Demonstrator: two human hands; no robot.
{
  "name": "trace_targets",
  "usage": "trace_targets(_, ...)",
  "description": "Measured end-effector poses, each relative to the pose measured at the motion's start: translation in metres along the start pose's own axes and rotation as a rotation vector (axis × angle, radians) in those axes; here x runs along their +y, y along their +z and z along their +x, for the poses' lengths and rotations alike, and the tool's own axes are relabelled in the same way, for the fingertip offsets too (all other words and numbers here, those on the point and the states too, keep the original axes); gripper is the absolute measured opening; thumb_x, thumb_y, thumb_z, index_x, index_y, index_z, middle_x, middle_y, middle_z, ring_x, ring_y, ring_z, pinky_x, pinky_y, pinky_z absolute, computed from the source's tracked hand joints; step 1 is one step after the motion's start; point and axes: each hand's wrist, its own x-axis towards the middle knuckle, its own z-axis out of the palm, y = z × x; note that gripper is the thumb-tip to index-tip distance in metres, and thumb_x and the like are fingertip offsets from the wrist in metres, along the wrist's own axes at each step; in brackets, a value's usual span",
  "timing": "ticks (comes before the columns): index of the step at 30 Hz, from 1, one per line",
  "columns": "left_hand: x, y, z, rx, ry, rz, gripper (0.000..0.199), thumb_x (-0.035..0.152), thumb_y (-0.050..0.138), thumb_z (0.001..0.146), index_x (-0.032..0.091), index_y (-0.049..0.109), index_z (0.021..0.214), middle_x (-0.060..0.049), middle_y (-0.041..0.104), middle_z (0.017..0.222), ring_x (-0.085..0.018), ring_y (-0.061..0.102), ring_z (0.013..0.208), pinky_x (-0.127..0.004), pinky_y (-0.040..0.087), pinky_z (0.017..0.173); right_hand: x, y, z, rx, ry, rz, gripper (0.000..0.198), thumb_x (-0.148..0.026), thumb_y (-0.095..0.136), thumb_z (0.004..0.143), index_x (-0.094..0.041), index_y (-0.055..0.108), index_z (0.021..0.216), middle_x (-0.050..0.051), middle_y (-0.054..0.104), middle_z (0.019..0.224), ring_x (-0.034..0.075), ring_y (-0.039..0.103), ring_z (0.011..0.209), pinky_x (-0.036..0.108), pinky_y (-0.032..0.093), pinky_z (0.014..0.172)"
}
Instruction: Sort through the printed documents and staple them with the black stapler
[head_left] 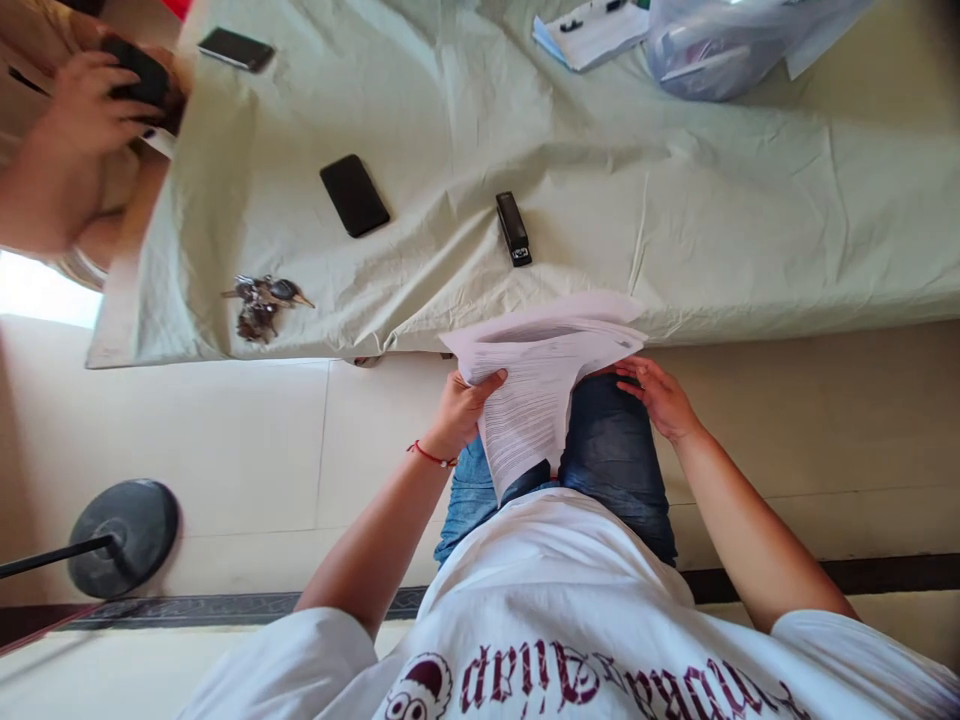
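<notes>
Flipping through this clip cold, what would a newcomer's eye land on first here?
Probably the loose white printed sheets at the table's near edge, gripped by the left hand, with the right hand open by their right side. Next, the black stapler stands out on the pale green cloth just beyond them. At the bottom, dark red lettering crosses the white shirt.
</notes>
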Motion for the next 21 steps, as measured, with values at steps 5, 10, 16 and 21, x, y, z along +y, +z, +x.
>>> trace_targets(5,0.043,-0.002,-0.01,0.002,0.008,-0.033,0.046,0.041,0.101,0.06,0.022,0.083,0.097,-0.009,0.083,0.11,-0.04,0.073,0.121,-0.052,0.064,0.101,-0.026,0.016,-0.013,-0.224,0.0,0.035,0.079,-0.079,0.089,0.064,-0.033,0.075,0.126,0.006,0.076,0.134,0.029,0.065,0.136,0.044,0.052,0.116)
trace_targets(10,0.055,-0.001,-0.016,-0.058,-0.075,-0.087,0.049,0.04,0.099,0.064,0.021,0.082,0.106,-0.011,0.083,0.114,-0.041,0.074,0.12,-0.055,0.064,0.1,-0.045,0.013,-0.037,-0.401,0.038,-0.04,0.079,-0.062,0.101,0.057,-0.032,0.078,0.126,0.006,0.077,0.13,0.036,0.068,0.131,0.046,0.056,0.111)
trace_targets(16,-0.003,0.004,-0.002,-0.178,-0.285,-0.159,0.055,0.051,0.095,0.07,0.014,0.078,0.108,-0.017,0.082,0.108,-0.042,0.076,0.113,-0.057,0.062,0.103,-0.017,0.009,-0.053,-0.305,0.121,-0.067,0.044,-0.054,0.095,0.071,-0.032,0.084,0.108,0.001,0.083,0.105,0.034,0.075,0.115,0.051,0.056,0.11)
trace_targets(21,-0.038,-0.001,-0.008,-0.171,-0.383,-0.176,0.052,0.044,0.097,0.067,0.013,0.078,0.104,-0.018,0.082,0.109,-0.041,0.076,0.112,-0.056,0.06,0.103,0.01,0.007,-0.064,-0.169,0.126,-0.081,0.047,-0.066,0.087,0.076,-0.032,0.083,0.109,0.001,0.084,0.106,0.032,0.074,0.12,0.048,0.056,0.111)
